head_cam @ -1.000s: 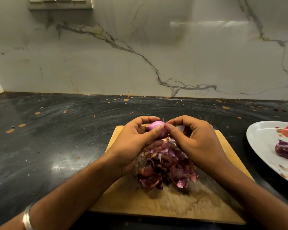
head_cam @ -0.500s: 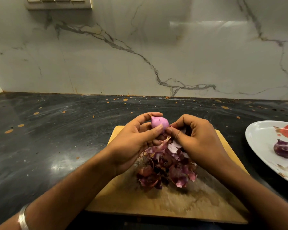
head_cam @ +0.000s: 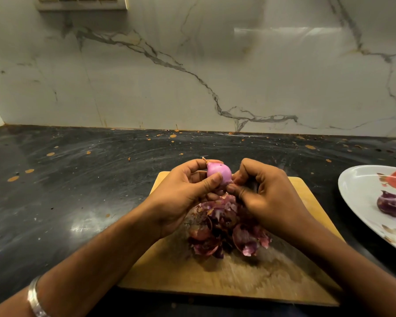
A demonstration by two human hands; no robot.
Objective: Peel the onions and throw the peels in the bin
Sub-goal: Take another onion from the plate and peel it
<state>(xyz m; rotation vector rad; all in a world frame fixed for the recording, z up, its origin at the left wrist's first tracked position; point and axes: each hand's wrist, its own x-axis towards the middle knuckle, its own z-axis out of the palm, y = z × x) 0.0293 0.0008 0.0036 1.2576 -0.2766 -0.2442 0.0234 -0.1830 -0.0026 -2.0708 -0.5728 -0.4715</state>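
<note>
Head view, first question: where is the onion?

— Up between both hands, above the wooden cutting board. The left hand grips it, thumb pressed across its near side, fingers curled round the far side. Its pointed tip sticks out past the left index finger, up and to the left.

— And the right hand?

— Curled, its thumb and fingertips pinching at the onion's lower right edge, touching it. Whether a strip of skin sits in that pinch, I cannot tell.

— Where are the peels?

— Heaped directly below the 2 hands on the board, partly hidden by the wrists.

— Anything else?

— 1 dark purple onion lies on a white plate, well to the right of the grip. A silver bangle circles the left wrist, and everything sits on a dark countertop.
</note>
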